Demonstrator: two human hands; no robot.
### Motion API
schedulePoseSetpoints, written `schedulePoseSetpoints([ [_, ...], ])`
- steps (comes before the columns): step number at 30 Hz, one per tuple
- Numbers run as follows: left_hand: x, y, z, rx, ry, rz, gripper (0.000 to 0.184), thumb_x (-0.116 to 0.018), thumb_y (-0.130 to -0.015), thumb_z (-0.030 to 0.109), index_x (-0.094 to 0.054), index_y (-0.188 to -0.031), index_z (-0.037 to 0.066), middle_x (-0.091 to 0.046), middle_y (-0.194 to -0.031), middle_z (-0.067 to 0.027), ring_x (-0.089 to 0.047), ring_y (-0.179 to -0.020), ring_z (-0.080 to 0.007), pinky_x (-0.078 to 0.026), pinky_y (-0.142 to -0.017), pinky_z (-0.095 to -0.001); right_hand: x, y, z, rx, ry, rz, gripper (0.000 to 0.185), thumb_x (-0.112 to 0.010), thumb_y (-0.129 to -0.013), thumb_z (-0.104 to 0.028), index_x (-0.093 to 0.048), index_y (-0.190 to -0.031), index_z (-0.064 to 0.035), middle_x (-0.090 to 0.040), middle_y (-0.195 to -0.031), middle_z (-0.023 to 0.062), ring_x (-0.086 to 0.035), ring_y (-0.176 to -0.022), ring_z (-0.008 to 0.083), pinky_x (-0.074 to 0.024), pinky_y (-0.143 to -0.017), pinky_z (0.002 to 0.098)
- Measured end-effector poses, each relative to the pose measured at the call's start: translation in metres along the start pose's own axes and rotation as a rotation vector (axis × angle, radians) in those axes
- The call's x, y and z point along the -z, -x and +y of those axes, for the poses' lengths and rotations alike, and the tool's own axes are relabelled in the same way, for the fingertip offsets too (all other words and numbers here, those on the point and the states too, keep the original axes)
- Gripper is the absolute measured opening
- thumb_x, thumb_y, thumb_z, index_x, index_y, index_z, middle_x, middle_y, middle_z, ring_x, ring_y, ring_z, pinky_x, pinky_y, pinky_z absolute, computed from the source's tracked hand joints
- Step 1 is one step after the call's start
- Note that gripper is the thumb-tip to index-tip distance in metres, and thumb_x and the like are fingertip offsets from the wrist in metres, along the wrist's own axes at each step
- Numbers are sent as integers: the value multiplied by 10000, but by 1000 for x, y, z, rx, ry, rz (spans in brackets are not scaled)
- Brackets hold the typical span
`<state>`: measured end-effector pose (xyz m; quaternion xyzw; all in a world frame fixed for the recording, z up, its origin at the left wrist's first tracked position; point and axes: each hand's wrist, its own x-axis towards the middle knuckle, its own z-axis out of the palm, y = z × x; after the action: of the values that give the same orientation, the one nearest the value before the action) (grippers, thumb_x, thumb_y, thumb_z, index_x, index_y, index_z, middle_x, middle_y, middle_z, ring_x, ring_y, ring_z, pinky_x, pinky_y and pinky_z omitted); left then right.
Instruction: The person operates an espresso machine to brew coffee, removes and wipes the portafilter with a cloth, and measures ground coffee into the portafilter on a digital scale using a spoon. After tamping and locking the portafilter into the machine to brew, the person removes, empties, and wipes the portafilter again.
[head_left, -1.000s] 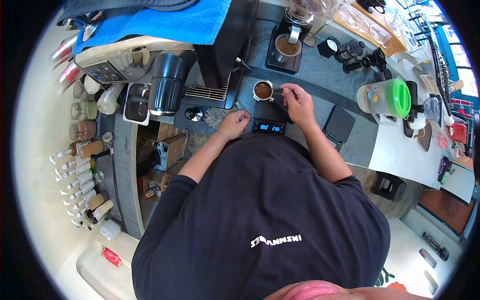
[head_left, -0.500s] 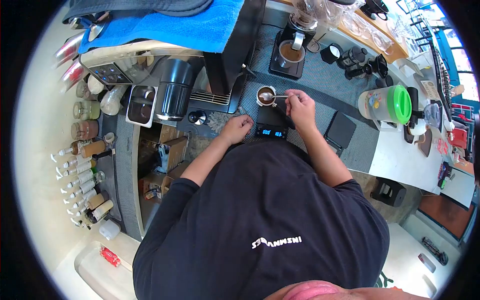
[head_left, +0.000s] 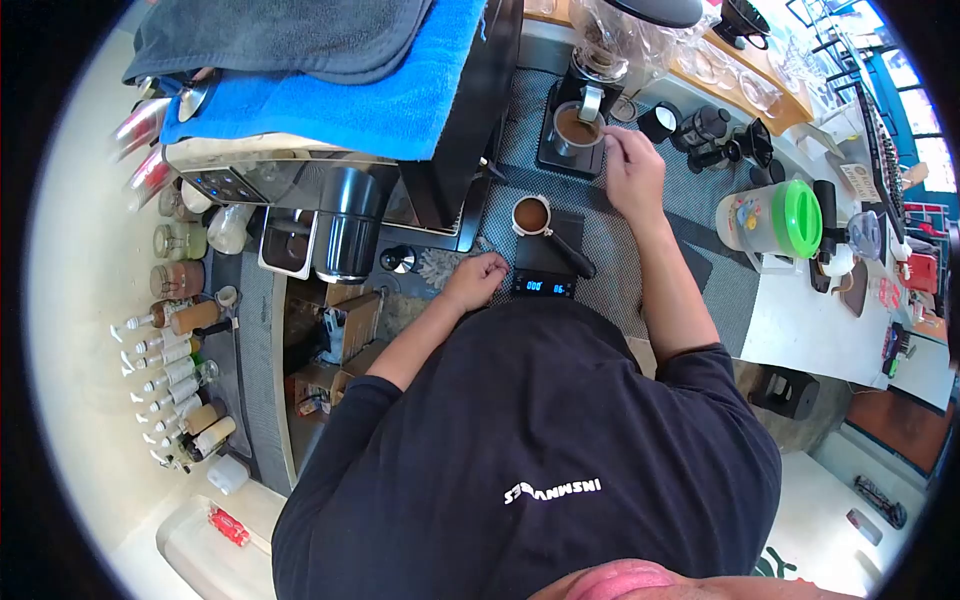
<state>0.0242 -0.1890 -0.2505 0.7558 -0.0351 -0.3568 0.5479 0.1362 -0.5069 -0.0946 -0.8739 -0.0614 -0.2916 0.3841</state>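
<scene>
A portafilter (head_left: pixel 568 254) with brown grounds in its basket rests on the black scale (head_left: pixel 543 286), whose blue digits are lit. My left hand (head_left: pixel 479 280) lies closed just left of the scale; whether anything is in its fingers is too small to tell. My right hand (head_left: pixel 634 172) reaches to the cup of coffee grounds (head_left: pixel 577 128) under the grinder (head_left: pixel 597 70). Its fingers are pinched round the spoon (head_left: pixel 598 126), which dips toward the grounds and is mostly hidden.
On the left stands the espresso machine (head_left: pixel 290 170) with a blue towel (head_left: pixel 330 115) on top. A black canister (head_left: pixel 350 225) is beside it. Toward the right are a dark tray (head_left: pixel 692 268), black brewers (head_left: pixel 700 128) and a green-lidded container (head_left: pixel 775 220).
My right hand has moved with the spoon from the portafilter up to the cup under the grinder. My left hand stays beside the scale. The view has shifted slightly.
</scene>
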Motion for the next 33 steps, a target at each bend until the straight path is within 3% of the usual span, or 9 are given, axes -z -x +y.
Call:
schedulePoseSetpoints([
  [3, 0, 2, 6, 21, -5, -1, 184, -594, -1051, 142, -715, -1163, 59, -671, -783, -11, -603, -588, -92, -494, -547, -282, -16, -1, 20, -73, 49, -118, 172, -682, -1011, -81, -786, -1128, -11, -771, -956, 204, -767, -898, 337, -586, -823, 403],
  [4, 1, 3, 6, 26, 3, -7, 185, -595, -1050, 143, -715, -1163, 60, -673, -785, -11, -602, -588, -91, -495, -547, -282, -20, 2, 24, -208, -27, -96, 180, -677, -1030, -97, -786, -1136, -1, -778, -885, 161, -757, -782, 267, -589, -720, 379],
  [7, 1, 2, 7, 33, 10, -1, 185, -599, -1046, 149, -717, -1160, 63, -683, -792, -12, -604, -590, -88, -496, -546, -284, -23, 1, 31, -669, -370, -54, 184, -665, -1061, -111, -776, -1131, 17, -756, -823, 86, -696, -658, 151, -548, -577, 321],
  [8, 1, 3, 7, 31, 1, 0, 185, -600, -1046, 150, -717, -1160, 63, -683, -793, -12, -604, -590, -89, -495, -546, -284, -24, 2, 32, -678, -455, -32, 197, -646, -1087, -124, -760, -1138, 29, -718, -815, 30, -620, -600, 66, -486, -492, 263],
  [15, 0, -5, -10, -112, -107, 41, 180, -608, -1044, 144, -717, -1159, 58, -687, -796, -11, -603, -592, -90, -487, -544, -288, -17, 2, 33, -731, -550, 20, 189, -642, -1093, -122, -748, -1159, 20, -713, -841, 34, -621, -624, 80, -517, -531, 259],
  [21, 1, 0, 4, 48, -32, -3, 178, -620, -1048, 147, -722, -1160, 54, -693, -790, -15, -612, -599, -94, -496, -556, -288, -15, 7, 31, -755, -606, 69, 199, -644, -1098, -130, -737, -1179, 26, -712, -857, 39, -621, -634, 79, -532, -548, 258],
  [33, 1, -1, 0, -12, -32, 22, 184, -614, -1045, 145, -725, -1150, 43, -680, -773, -17, -611, -567, -100, -492, -529, -285, 14, 33, -14, -731, -765, 46, 208, -623, -1110, -105, -713, -1205, 57, -698, -891, 67, -626, -678, 108, -565, -615, 275],
])
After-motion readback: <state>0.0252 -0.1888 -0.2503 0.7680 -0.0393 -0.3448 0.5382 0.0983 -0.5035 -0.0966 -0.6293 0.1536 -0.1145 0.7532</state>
